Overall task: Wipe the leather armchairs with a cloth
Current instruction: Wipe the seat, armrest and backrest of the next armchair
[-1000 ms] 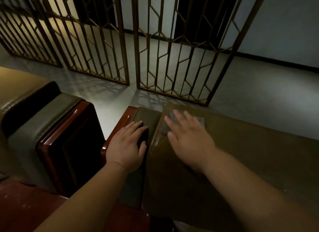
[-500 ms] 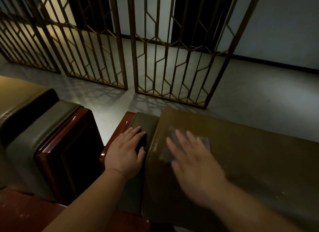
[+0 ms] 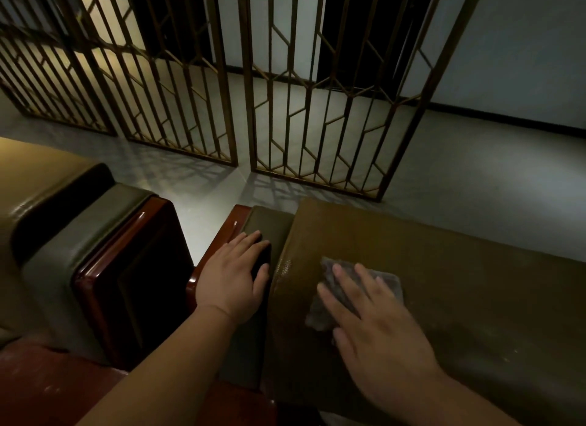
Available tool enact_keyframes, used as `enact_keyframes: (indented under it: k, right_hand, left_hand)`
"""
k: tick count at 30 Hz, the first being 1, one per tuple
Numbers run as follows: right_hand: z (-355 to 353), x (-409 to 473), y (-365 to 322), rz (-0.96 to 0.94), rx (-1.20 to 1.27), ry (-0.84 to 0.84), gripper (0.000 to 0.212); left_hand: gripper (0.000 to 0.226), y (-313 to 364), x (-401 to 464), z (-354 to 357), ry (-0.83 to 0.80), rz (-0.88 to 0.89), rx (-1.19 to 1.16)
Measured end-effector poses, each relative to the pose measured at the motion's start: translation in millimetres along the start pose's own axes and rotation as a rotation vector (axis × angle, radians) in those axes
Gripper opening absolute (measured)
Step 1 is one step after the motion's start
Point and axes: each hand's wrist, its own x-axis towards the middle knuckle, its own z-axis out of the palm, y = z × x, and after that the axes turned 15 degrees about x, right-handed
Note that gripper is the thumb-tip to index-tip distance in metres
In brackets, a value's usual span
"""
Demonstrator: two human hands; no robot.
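A brown leather armchair (image 3: 459, 283) fills the lower right; I look down on the top of its back. A grey cloth (image 3: 329, 273) lies flat on that top near its left end. My right hand (image 3: 377, 333) presses on the cloth with straight, spread fingers. My left hand (image 3: 231, 279) rests flat on the chair's padded armrest (image 3: 266, 222), fingers straight, beside the red wooden trim (image 3: 218, 241). A second armchair (image 3: 63, 222) of the same make stands at the left.
A gold metal lattice screen (image 3: 285, 108) stands upright on the grey floor (image 3: 475, 178) just behind both chairs. A narrow lit gap of floor separates the two armchairs. A pale wall with dark skirting runs along the far right.
My right hand has dragged the cloth toward me and a little to the right along the chair's top. My left hand has stayed on the armrest.
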Motion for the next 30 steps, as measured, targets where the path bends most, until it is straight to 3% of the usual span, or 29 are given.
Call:
enact_keyframes:
  k: [3, 8, 13, 16, 21, 23, 26, 28, 30]
  right_hand:
    - [-9, 6, 33, -0.103, -0.101, -0.063, 0.065]
    - [-44, 48, 79, 0.284, 0.104, 0.078, 0.062]
    - [-14, -3, 8, 0.086, 0.069, 0.012, 0.067]
    - [-21, -6, 25, 0.026, -0.019, -0.066, 0.068]
    - [-53, 34, 90, 0.321, 0.121, 0.054, 0.068]
    - [-44, 29, 82, 0.306, 0.080, 0.048, 0.062]
    - [-9, -20, 34, 0.121, 0.001, 0.035, 0.064]
    - [3, -51, 26, 0.013, -0.028, 0.013, 0.063]
    - [-10, -56, 53, -0.020, -0.046, -0.015, 0.061]
  left_hand:
    - [0.068, -2, -5, 1, -0.009, 0.003, -0.016]
    - [0.069, -2, -5, -2, -0.006, 0.005, -0.015]
    - [0.069, -2, -1, -4, 0.013, -0.002, -0.007]
    - [0.068, 0, -2, -2, 0.023, 0.004, -0.022]
    - [0.067, -2, -2, -1, 0.025, -0.008, -0.032]
    - [0.064, -1, -3, -2, 0.022, -0.016, -0.053]
    - [0.052, 7, -2, -9, 0.003, -0.161, -0.209]
    - [0.038, 23, 3, -30, -0.034, -0.346, -0.549]
    - [0.034, 54, 10, -53, -0.038, -0.272, -0.639]
